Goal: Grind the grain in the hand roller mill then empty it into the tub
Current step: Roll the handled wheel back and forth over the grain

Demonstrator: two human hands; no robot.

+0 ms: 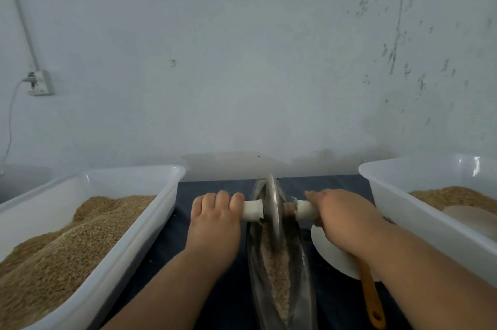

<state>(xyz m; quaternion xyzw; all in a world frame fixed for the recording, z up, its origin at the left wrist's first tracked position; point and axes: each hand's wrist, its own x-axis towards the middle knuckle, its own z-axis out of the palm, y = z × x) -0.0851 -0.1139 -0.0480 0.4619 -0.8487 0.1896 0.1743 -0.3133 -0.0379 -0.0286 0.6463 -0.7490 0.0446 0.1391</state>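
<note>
Two hands work the mill, low in the view at 6 o'clock. The left hand (215, 218) has its fingers curled over the left handle (252, 211). The right hand (341, 219) is wrapped around the right handle (305, 208). Both grips look closed and firm. Between the handles stands the wheel (272, 211), a thin grey metal disc, upright, with its edge down in the trough (305, 278).

The trough is long and boat-shaped, of dull metal, and points away from the person. The grain (274, 270) lies along its bottom as a pale, coarse strip, partly broken, as I judge.

The step in hand is the grinding, and the emptying is not yet begun. The next move calls for even pressure from both hands, so that the wheel rolls straight along the groove and does not tip or push grain over the low walls.

At 8 o'clock a white plastic tub (161, 195), smooth and a little see-through, holds a high heap of golden-brown grain. At 4 o'clock a second tub (390, 189) holds a lower heap. Which tub is for the ground grain I cannot tell. At 5 o'clock, partly under the right arm, lies a white scoop (330, 254) with a yellow handle, on a dark cloth (338, 308).
</note>
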